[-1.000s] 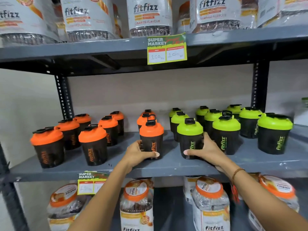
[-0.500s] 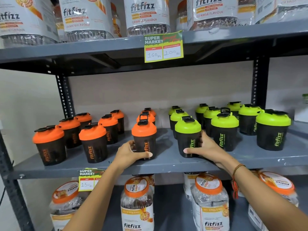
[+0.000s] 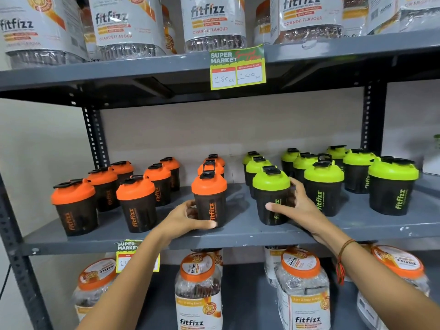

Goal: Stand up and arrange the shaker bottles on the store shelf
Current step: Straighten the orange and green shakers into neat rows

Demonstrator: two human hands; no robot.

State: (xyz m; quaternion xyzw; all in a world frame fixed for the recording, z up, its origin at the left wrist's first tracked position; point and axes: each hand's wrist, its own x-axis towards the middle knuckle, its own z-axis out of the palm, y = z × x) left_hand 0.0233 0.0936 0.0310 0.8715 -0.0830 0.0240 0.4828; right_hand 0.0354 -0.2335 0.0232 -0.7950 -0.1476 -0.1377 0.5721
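Note:
Black shaker bottles stand upright on the grey middle shelf (image 3: pixel 238 232). Orange-lidded ones fill the left half, green-lidded ones the right half. My left hand (image 3: pixel 188 216) wraps around the base of the front orange-lidded shaker (image 3: pixel 209 198) near the shelf's front edge. My right hand (image 3: pixel 295 206) grips the front green-lidded shaker (image 3: pixel 271 194) from its right side, thumb across the front. Both bottles rest on the shelf, about a hand's width apart. More orange shakers (image 3: pixel 137 202) and green shakers (image 3: pixel 392 186) stand in rows beside and behind them.
Large fitfizz jars (image 3: pixel 214 22) line the upper shelf, with a price tag (image 3: pixel 238 67) on its edge. Orange-lidded jars (image 3: pixel 198 294) sit on the lower shelf. Perforated uprights (image 3: pixel 95 134) frame the shelf; a pale wall lies behind.
The orange-lidded shaker in my left hand has slid left and slightly forward, widening the gap to the green one. My right hand stays on the green shaker.

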